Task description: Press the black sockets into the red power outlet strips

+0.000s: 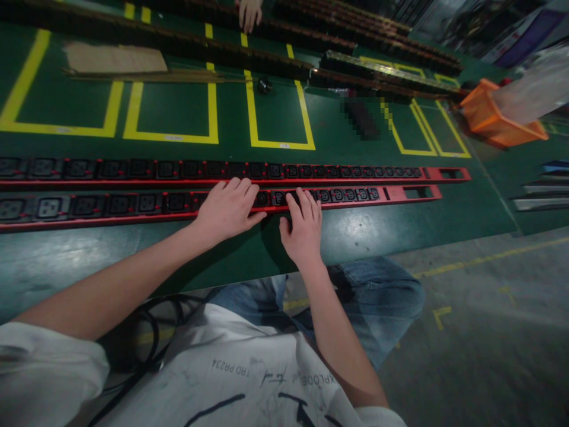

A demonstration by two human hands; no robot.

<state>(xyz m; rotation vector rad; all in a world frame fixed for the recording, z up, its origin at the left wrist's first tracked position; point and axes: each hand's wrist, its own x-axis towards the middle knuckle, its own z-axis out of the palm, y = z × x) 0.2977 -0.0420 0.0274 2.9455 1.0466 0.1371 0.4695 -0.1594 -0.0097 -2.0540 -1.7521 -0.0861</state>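
Observation:
Two long red power strips with rows of black outlets lie side by side across the green table. On the nearer power strip (404, 193), my left hand (229, 207) rests palm down, its fingers over the outlets and its thumb stretched along the front edge. To its right, my right hand (304, 225) touches the same strip with its fingertips, fingers apart and thumb out to the side. Neither hand is closed around anything. Just behind lies the farther power strip (444, 173), which reaches further right. My hands cover some of the nearer strip's outlets.
Yellow tape outlines (171, 137) mark the green table (364, 231). Farther back lie a flat brown piece of cardboard (115, 59), a small black part (264, 86) and several long dark strips. Another person's hand (249, 13) is at the far side. An orange bin (498, 121) stands right.

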